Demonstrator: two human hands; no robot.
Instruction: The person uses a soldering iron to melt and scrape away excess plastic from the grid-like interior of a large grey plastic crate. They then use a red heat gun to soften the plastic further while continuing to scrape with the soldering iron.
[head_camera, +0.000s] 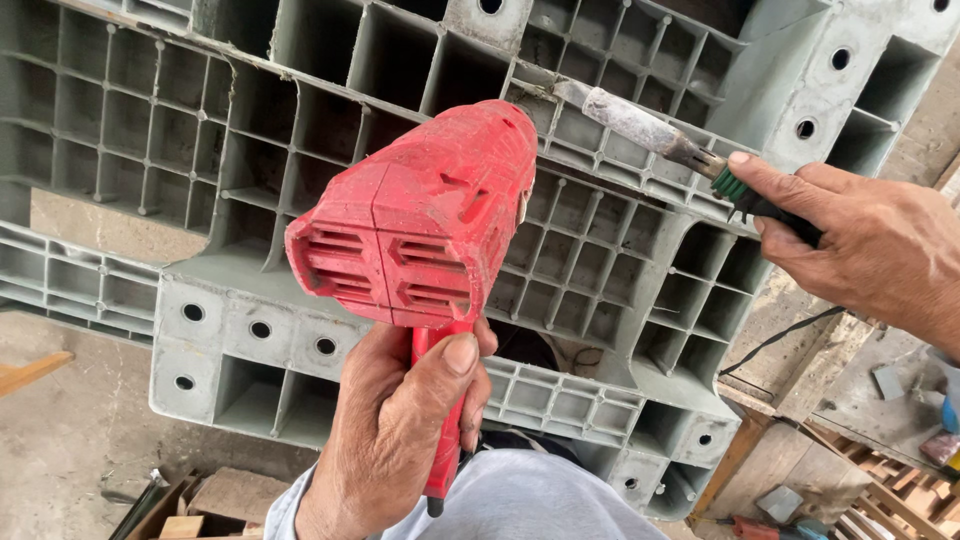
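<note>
While a red heat gun is gripped by the left hand, a scraper clasped in the right hand is pressed to the grey pallet rib, work seemingly unfinished.

The space over the grey plastic pallet is blocked by the red heat gun; open passage is left between gun and scraper.

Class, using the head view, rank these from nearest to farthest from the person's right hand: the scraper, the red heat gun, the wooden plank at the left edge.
1. Scraper: held in the right hand.
2. Red heat gun: centre, in the left hand.
3. Wooden plank: far left edge.
</note>
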